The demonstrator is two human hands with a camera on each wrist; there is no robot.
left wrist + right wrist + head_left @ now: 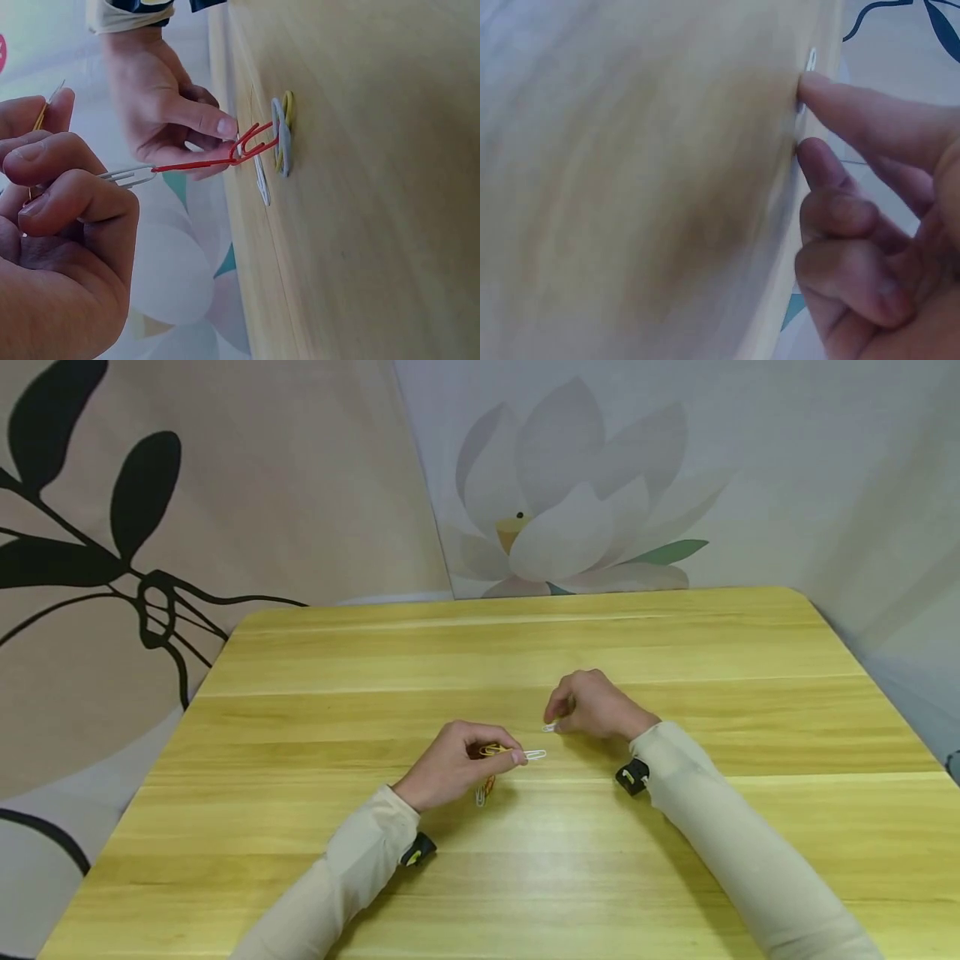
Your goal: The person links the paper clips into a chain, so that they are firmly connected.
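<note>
In the head view my left hand (461, 764) pinches a chain of paper clips. A white paper clip (535, 754) sticks out past its fingertips, and a yellow paper clip (492, 749) shows above the thumb. More clips dangle below; the left wrist view shows a red paper clip (195, 164) linked to a white one, with a grey-white and a yellow paper clip (289, 112) at the end. Farther right, my right hand (596, 703) holds a single white paper clip (549, 727) at its fingertips, low at the tabletop. That clip (811, 58) is partly hidden behind a fingertip.
Both hands work over a wooden table (300, 710) with rounded far corners. Behind it hang cloths printed with a pale flower (570, 493) and dark leaves (146, 493). Each wrist carries a small black device (632, 777).
</note>
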